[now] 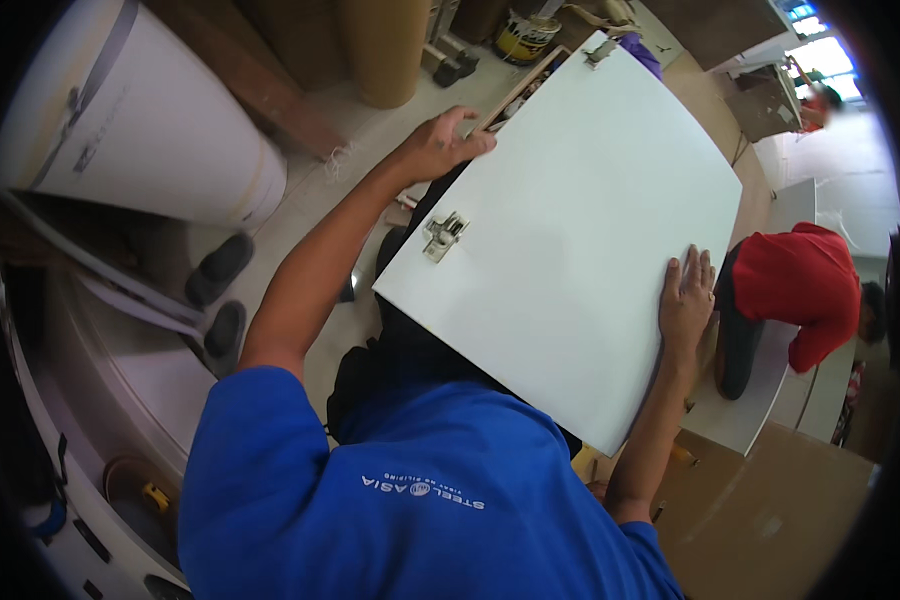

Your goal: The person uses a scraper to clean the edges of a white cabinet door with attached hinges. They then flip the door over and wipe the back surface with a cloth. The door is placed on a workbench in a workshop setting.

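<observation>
A white cabinet door [585, 225] lies tilted across my lap. One metal hinge [445, 237] is fitted near its left edge, and a second hinge [601, 53] sits at the far corner. My left hand [442, 147] is at the door's left edge, its thumb touching the edge and its forefinger spread away from the thumb. Along the opposite edge my right hand [686, 300] lies with outstretched fingers on the white face; its thumb is hidden. Neither hand is wrapped round anything that shows.
To the right a person in a red shirt [795, 285] bends over white panels [735, 412]. A large white roll [145, 120] stands at the left, near dark slippers [220, 270]. Beyond the door are a paint bucket [525, 38] and a brown cylinder [382, 50]. Cardboard [760, 510] lies at lower right.
</observation>
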`<state>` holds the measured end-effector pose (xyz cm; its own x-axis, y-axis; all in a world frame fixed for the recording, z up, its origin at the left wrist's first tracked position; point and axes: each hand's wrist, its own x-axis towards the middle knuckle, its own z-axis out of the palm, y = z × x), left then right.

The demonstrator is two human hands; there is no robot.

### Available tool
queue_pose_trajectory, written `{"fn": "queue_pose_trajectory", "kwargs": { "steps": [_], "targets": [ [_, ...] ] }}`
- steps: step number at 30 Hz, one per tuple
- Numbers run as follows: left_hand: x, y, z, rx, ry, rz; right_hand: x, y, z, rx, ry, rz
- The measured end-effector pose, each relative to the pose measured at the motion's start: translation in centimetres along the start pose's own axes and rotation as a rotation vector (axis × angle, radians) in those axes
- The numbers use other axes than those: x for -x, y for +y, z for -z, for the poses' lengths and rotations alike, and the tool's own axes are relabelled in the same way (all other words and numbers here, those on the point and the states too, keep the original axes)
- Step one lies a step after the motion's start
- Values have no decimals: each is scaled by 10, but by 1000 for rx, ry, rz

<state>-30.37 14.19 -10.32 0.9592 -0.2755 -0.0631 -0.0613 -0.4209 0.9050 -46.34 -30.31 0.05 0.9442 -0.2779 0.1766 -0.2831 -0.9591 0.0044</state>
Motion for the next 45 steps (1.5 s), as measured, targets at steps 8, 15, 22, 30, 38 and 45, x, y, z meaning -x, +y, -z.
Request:
{"fn": "queue_pose_trajectory", "kwargs": {
  "steps": [8,15,22,30,38,45],
  "targets": [
    [-95,19,14,-54,372,-323,1,-10,6,5,31,-33],
    [-76,46,-5,-755,-313,-702,2,-17,11,-3,20,-87],
    [-204,43,11,-545,204,-286,2,-17,11,-12,38,-60],
    [-192,49,3,-835,-131,-373,3,-19,15,-69,23,-71],
    [-214,25,10,-143,-54,-239,0,-15,10,-50,31,-51],
    [-156,57,-43,583,-241,64,-2,-10,4,-107,43,-23]
  ]
}}
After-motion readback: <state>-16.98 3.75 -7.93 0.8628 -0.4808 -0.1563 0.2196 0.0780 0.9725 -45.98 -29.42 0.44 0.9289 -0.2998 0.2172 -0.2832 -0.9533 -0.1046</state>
